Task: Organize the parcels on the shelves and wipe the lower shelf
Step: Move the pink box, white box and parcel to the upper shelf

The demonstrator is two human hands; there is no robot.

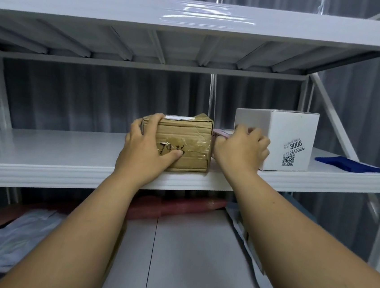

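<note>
A taped brown cardboard parcel (189,141) stands near the front edge of the middle shelf (42,152). My left hand (149,146) grips its left end, fingers over the top corner and thumb across the front. To its right stands a white box (288,135) marked 3008. Between the two lies a small pink parcel (220,133), mostly hidden. My right hand (242,147) curls its fingers round that pink parcel, in front of the white box. A folded blue cloth (348,163) lies at the shelf's far right.
The lower shelf (196,250) carries a red wrapped parcel (177,207) at the back, pale plastic mailer bags (10,237) on the left and another flat mailer (243,231) on the right. An upper shelf (128,8) hangs overhead. A slanted brace (335,117) crosses the right side.
</note>
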